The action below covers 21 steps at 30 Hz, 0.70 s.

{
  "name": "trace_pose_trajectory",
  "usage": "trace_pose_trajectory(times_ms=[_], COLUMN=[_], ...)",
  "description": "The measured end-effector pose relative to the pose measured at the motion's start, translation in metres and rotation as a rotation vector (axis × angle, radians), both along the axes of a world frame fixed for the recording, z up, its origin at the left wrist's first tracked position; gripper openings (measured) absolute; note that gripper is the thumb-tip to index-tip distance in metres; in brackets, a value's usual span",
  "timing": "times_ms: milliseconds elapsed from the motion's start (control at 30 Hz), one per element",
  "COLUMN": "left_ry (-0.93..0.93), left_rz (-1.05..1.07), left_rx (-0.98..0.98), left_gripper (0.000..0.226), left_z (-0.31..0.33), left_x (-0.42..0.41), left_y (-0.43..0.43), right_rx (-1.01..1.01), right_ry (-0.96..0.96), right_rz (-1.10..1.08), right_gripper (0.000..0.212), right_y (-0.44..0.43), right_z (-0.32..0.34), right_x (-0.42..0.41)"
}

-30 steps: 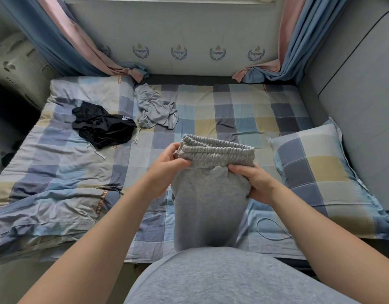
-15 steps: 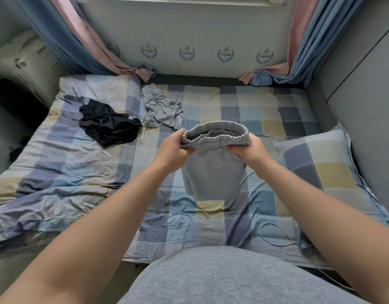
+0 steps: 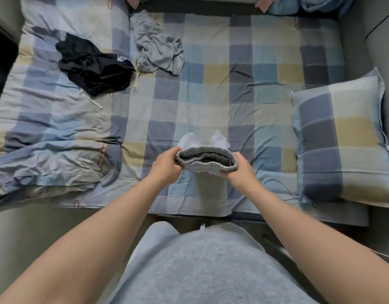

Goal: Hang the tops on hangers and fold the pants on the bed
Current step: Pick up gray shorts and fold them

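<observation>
I hold grey pants (image 3: 205, 157) by their elastic waistband over the near middle of the checked bed (image 3: 211, 95). My left hand (image 3: 166, 164) grips the waistband's left end and my right hand (image 3: 240, 170) grips its right end. The waistband gapes open towards me, and white pocket linings stick out beyond it. The legs hang below, mostly hidden under the waistband. A crumpled black garment (image 3: 94, 66) lies at the far left of the bed, with a crumpled grey garment (image 3: 156, 49) just right of it.
A checked pillow (image 3: 345, 139) lies at the bed's right side. A bunched checked duvet (image 3: 51, 150) covers the left part. A thin cable (image 3: 279, 185) lies near the pillow's left edge. Curtain ends (image 3: 299, 3) hang at the far edge. A grey padded wall runs along the right.
The camera has tilted down and closer over the bed. My hands have carried the pants forward and lower, and the waistband now faces up with white pocket linings showing.
</observation>
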<state>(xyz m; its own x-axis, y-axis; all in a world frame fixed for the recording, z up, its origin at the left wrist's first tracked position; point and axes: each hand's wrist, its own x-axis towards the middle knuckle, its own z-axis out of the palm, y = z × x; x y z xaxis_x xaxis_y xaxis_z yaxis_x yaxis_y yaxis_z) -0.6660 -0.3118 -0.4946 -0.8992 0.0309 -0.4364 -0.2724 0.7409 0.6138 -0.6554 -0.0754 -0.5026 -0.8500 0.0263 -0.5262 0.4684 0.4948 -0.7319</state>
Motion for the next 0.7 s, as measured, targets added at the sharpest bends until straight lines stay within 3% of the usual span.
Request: trace_pose_trajectory(times_ms=[300,433,533,633,700], left_ry=[-0.515,-0.628,-0.71,-0.795,-0.833], left_rz=[-0.174,-0.309,-0.358,-0.345,-0.317], left_rx=[-0.121,-0.192,-0.16,-0.109,-0.066], left_gripper=[0.021,0.013,0.027,0.017,0.025], left_z=[-0.172,-0.227,-0.254,-0.272,-0.282], left_x=[0.144,0.204,0.217,0.203,0.179], left_y=[-0.013,-0.022,-0.025,-0.025,-0.025], right_rx=[0.125,0.117,0.104,0.091,0.088], right_ry=[-0.446,-0.619,-0.708,-0.756,-0.749], right_rz=[0.054,0.09,0.137,0.081,0.03], right_gripper=[0.03,0.031,0.037,0.037,0.031], right_y=[-0.022,-0.027,-0.028,-0.025,-0.022], right_z=[-0.157,-0.197,-0.22,-0.24,-0.255], right_x=[0.147,0.203,0.216,0.21,0.197])
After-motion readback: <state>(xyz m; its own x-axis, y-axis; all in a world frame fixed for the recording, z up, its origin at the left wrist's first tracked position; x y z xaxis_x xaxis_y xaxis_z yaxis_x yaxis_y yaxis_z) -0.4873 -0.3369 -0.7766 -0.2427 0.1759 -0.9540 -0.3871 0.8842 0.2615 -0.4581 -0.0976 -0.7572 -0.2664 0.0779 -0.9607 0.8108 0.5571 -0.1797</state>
